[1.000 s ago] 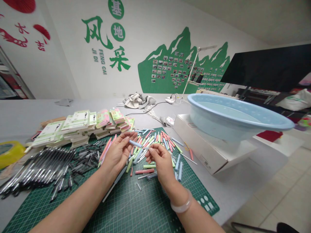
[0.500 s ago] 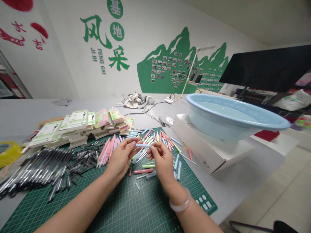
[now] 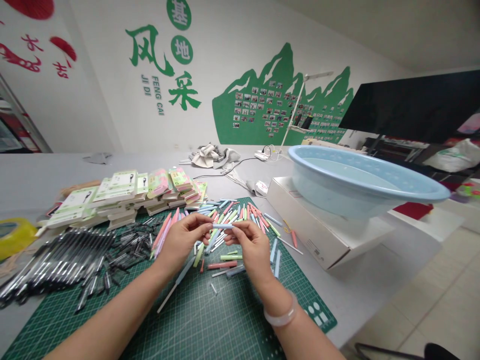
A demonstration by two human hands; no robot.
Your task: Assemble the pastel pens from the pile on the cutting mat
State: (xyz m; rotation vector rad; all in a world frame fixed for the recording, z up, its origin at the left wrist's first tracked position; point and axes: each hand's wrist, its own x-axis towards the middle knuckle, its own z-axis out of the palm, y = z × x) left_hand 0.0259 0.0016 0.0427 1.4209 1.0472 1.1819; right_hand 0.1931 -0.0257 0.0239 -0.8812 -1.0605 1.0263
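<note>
A short light-blue pen barrel [image 3: 222, 226] is held level between my two hands above the mat. The fingertips of my left hand [image 3: 186, 238] pinch its left end, and those of my right hand [image 3: 253, 245] grip its right end. Beside my left wrist lies a blue pen part [image 3: 185, 270] with a thin white rod extending from it. Behind and below my hands, pink, green, blue and white pen parts are spread loosely, among them a red barrel [image 3: 222, 265] and a green barrel [image 3: 231, 257].
Under the parts lies a green cutting mat [image 3: 210, 325]. To the left are clear black-tipped pens [image 3: 71, 255], stacked small boxes [image 3: 114, 187] and a yellow tape roll [image 3: 17, 237]. A blue basin [image 3: 330, 190] rests on a white box [image 3: 311, 235] at the right.
My left hand and forearm have shifted slightly left, and the blue part with the white rod now shows beside the wrist. The barrel is still held between both hands.
</note>
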